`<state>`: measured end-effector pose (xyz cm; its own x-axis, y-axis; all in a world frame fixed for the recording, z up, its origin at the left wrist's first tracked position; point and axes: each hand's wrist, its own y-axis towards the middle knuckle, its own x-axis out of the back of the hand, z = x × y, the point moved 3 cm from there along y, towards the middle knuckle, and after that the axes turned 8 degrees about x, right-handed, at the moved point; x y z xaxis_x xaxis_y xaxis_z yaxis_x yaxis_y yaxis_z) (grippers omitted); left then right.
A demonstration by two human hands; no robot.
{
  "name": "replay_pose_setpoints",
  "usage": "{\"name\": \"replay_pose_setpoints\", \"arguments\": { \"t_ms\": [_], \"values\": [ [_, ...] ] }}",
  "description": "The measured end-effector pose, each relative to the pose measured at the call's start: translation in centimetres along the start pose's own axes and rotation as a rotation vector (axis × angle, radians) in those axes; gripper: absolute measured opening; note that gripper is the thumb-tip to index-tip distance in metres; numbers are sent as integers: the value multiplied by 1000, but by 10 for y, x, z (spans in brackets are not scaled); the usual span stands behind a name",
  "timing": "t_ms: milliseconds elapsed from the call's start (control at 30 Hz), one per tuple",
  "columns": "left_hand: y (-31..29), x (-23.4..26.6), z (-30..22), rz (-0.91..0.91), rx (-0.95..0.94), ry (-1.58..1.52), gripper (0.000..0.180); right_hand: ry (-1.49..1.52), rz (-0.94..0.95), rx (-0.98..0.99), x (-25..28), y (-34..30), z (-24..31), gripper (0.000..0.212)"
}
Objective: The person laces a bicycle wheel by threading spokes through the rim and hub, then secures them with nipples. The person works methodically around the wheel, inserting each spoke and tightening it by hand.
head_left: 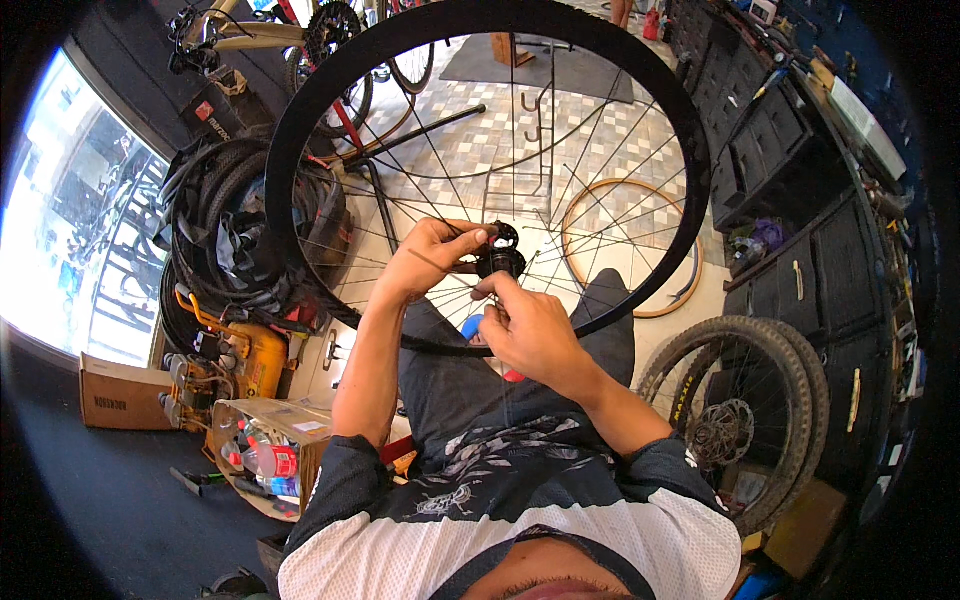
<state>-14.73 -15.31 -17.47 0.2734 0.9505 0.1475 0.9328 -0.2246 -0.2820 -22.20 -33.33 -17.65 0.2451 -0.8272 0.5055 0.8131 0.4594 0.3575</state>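
Tiled floor (475, 150) backs the hub (500, 264) between left hand (428, 258) and right hand (530, 328).

Head camera: left one of a side-by-side pair worn on the person's head, upright and unmirrored.
Facing: steeply down over the shirt (500, 480) and lap, and forward along the tiled floor (662, 60).
Hands: left hand (425, 258) and right hand (532, 335) near the middle of the view, close to the lens.
Wheel: the wheel (699, 180) is near too, its rim reaching the top of the view; the floor shows between its spokes.
Floor's far edge: toward the top, much farther off.
Fisheye rim: bends the window (80, 200) and the drawers (800, 285); corners black.
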Motion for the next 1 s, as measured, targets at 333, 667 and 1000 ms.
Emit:
{"name": "replay_pose_setpoints", "arguments": {
  "t_ms": [333, 667, 1000],
  "values": [
    [20, 4, 4, 32, 40, -34, 32, 94, 189, 177, 29, -24, 19, 28],
    [27, 10, 11, 52, 23, 7, 37, -16, 192, 381, 37, -50, 40, 39],
    [15, 4, 11, 74, 34, -51, 35, -274, -190, 297, 17, 7, -4, 28]
  ]
}}
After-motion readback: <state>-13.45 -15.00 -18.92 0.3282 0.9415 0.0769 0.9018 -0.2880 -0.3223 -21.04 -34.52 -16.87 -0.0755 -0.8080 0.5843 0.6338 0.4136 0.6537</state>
